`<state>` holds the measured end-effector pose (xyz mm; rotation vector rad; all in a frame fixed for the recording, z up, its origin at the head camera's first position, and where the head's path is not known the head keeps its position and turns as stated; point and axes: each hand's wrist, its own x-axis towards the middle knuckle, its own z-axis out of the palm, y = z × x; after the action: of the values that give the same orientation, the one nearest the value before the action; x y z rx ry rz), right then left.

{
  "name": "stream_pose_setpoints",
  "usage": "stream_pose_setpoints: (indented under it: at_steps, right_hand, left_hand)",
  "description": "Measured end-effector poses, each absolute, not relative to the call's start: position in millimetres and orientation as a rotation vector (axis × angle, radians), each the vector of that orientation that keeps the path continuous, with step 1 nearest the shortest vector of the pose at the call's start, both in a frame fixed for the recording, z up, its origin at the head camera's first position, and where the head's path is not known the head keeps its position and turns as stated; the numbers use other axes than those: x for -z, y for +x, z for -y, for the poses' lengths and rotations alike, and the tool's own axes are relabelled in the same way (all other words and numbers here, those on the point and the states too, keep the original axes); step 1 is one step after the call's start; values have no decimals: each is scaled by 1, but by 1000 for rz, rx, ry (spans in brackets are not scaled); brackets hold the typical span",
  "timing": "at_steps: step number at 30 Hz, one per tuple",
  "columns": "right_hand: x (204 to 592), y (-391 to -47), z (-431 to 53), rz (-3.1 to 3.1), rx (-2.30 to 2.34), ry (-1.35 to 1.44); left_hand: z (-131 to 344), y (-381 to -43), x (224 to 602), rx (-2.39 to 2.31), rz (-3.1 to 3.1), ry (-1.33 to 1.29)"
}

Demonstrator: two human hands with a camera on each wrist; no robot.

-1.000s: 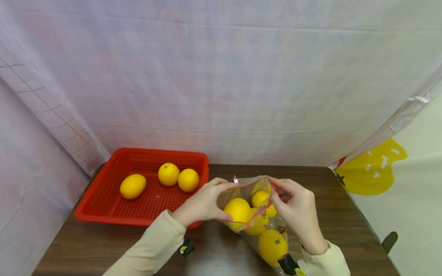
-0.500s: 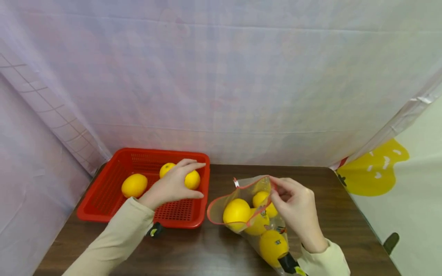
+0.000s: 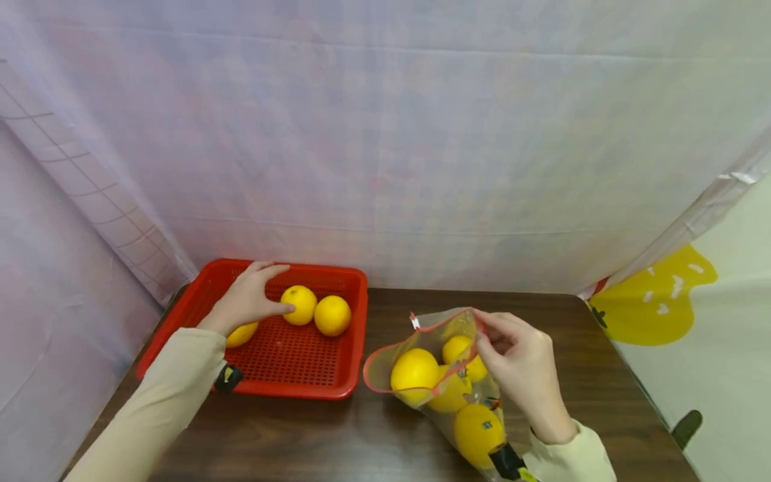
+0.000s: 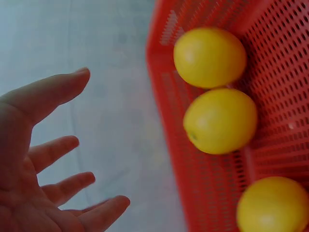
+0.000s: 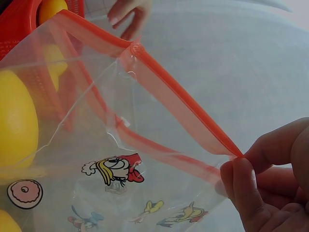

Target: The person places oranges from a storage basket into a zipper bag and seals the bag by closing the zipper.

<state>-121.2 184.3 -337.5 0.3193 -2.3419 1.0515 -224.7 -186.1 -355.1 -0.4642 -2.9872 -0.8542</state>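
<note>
My left hand [image 3: 245,302] hovers over the left part of a red plastic basket [image 3: 355,335], its fingers spread and nothing held. Below it an oval yellow fruit [image 3: 241,335] is partly hidden by the hand. To its right lie two round yellow fruits, one [image 3: 299,305] near the thumb tip and one [image 3: 332,316] by the right wall. My right hand [image 3: 521,365] pinches the corner of a clear zip bag [image 5: 159,101] with orange-red edging and cartoon prints. The bag's mouth gapes toward the basket, and several yellow fruits [image 3: 415,369] lie inside.
Basket and bag stand on a dark wooden table [image 3: 385,448]. A pale curtain [image 3: 385,167] hangs behind the table's far edge. A white zip slider [image 3: 415,323] sits at the bag's back rim.
My left hand has let go of the bag's rim and moved left across the basket, past the two round fruits to the oval one. The right hand keeps its hold on the bag.
</note>
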Motion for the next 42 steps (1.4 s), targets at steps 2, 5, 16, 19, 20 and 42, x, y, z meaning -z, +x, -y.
stream_pose_setpoints:
  at_steps: [2, 5, 16, 19, 20, 42]
  right_hand:
    - [338, -121, -184, 2347, -1057, 318]
    - [338, -120, -184, 2352, -1047, 315]
    - [338, -119, -186, 2350, -1028, 319]
    - [338, -119, -186, 2344, -1021, 324]
    - [338, -119, -186, 2343, -1018, 325]
    - [337, -115, -186, 2360, -1030, 332]
  left_hand:
    - [194, -228, 360, 869, 3010, -416]
    - [205, -234, 367, 875, 3059, -369]
    - [242, -256, 390, 829, 3169, -192]
    - [249, -259, 394, 805, 3203, -160]
    - [251, -260, 395, 790, 3216, -153]
    - [265, -257, 419, 1145, 3376, 416]
